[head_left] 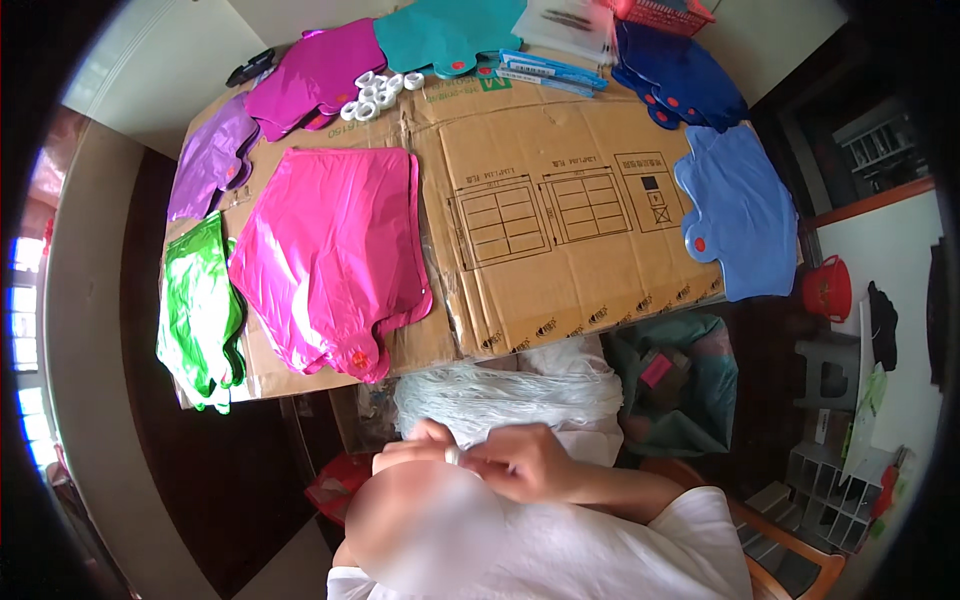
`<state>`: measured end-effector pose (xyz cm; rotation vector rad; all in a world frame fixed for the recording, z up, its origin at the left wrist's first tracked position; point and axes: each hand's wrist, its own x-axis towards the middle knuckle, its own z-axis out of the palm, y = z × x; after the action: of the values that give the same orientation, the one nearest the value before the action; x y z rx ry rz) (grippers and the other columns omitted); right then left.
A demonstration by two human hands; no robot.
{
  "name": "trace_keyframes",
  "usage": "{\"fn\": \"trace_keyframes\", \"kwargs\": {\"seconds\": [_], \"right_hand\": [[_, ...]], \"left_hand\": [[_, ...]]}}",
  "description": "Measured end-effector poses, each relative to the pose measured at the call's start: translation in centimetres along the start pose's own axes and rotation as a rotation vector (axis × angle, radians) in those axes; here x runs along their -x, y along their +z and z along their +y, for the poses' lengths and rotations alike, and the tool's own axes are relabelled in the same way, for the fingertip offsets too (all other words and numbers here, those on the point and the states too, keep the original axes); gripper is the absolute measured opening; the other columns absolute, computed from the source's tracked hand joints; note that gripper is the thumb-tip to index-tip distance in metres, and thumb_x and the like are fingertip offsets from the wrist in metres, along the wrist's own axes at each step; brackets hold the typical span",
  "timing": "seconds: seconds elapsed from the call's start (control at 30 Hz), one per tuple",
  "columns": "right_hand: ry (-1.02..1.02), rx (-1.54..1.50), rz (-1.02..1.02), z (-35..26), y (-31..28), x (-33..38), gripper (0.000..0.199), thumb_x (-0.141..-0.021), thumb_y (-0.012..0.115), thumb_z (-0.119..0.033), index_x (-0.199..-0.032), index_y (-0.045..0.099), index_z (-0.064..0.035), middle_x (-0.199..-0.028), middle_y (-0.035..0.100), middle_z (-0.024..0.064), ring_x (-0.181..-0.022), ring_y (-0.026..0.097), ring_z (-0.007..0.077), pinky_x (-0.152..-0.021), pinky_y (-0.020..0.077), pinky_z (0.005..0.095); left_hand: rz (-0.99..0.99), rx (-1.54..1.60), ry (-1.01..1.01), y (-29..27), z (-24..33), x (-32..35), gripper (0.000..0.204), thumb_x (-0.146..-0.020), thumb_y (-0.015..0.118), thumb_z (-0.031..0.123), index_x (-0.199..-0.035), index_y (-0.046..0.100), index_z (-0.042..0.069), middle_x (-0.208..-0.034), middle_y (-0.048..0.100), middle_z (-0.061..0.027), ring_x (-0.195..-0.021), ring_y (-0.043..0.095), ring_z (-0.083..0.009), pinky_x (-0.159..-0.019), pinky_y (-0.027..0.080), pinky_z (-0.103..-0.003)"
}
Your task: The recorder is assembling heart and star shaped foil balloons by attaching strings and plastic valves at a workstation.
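My left hand (412,450) and my right hand (530,464) meet close to my chest, below the table's front edge. Between their fingertips is a small white roll (453,456), much like those on the table. The left fingers are curled behind it, partly hidden by a blurred patch. My right hand is closed, its thumb and fingers pinched at the roll's side. Nearest on the table lies a stack of shiny pink foil balloons (330,250), flat, with a red dot on the lower tab.
A cardboard sheet (590,285) covers the table. Around it lie green (200,310), purple (210,165), magenta (315,75), teal (440,35), dark blue (680,75) and light blue foil balloons (745,215). White rolls (372,97) cluster behind. Below hang white strands (510,395) beside a green bag (705,400).
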<state>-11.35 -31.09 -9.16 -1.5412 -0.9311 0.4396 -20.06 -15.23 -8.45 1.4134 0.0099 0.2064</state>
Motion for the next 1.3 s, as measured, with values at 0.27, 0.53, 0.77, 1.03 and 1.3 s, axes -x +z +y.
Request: {"fn": "trace_keyframes", "kwargs": {"seconds": [0.27, 0.53, 0.77, 1.03, 1.3], "right_hand": [[-0.084, 0.044, 0.04, 0.7, -0.4, 0.2, 0.004, -0.073, 0.062, -0.005, -0.076, 0.062, -0.0068, -0.058, 0.052, 0.0031, -0.046, 0.05, 0.016, -0.042, 0.0395, 0.0286], [-0.025, 0.028, 0.017, -0.3, -1.1, -0.3, 0.007, -0.072, 0.062, -0.004, -0.079, 0.063, -0.0062, -0.058, 0.052, 0.0034, -0.047, 0.051, 0.0169, -0.044, 0.04, 0.0305], [-0.017, 0.044, 0.07, -0.2, -1.9, -0.6, 0.012, -0.068, 0.061, -0.001, -0.077, 0.065, -0.0077, -0.054, 0.051, 0.0021, -0.043, 0.048, 0.0155, -0.042, 0.0393, 0.029], [-0.007, 0.05, 0.082, -0.5, -1.8, -1.0, 0.005, -0.07, 0.063, -0.003, -0.074, 0.064, -0.0065, -0.053, 0.05, 0.0033, -0.045, 0.051, 0.0179, -0.042, 0.039, 0.0288], [-0.11, 0.103, 0.09, -1.1, -2.8, -1.2, 0.013, -0.069, 0.062, 0.0, -0.079, 0.066, -0.007, -0.052, 0.049, 0.0019, -0.041, 0.046, 0.0141, -0.038, 0.0353, 0.0277]], "left_hand": [[-0.088, -0.143, 0.078, 0.1, 0.3, -0.4, 0.012, -0.068, 0.059, -0.007, -0.078, 0.064, -0.002, -0.068, 0.06, -0.0066, -0.072, 0.054, -0.0208, -0.067, 0.042, -0.03], [-0.113, 0.018, 0.065, 0.0, 0.3, -0.5, 0.013, -0.07, 0.059, -0.007, -0.081, 0.064, -0.004, -0.071, 0.062, -0.0079, -0.071, 0.053, -0.0211, -0.067, 0.042, -0.03], [-0.197, 0.132, -0.028, -0.2, 0.7, -0.5, 0.013, -0.077, 0.057, -0.004, -0.087, 0.066, -0.004, -0.075, 0.063, -0.0082, -0.073, 0.051, -0.0198, -0.07, 0.043, -0.03], [-0.162, -0.05, -0.04, -0.2, 0.5, -0.4, 0.017, -0.073, 0.058, -0.006, -0.087, 0.066, -0.002, -0.079, 0.063, -0.0058, -0.075, 0.052, -0.0177, -0.07, 0.042, -0.03], [-0.092, -0.29, -0.098, -0.2, 0.1, -0.6, 0.015, -0.073, 0.06, -0.004, -0.086, 0.066, 0.0, -0.075, 0.063, -0.0042, -0.074, 0.05, -0.0148, -0.07, 0.04, -0.028]]}}
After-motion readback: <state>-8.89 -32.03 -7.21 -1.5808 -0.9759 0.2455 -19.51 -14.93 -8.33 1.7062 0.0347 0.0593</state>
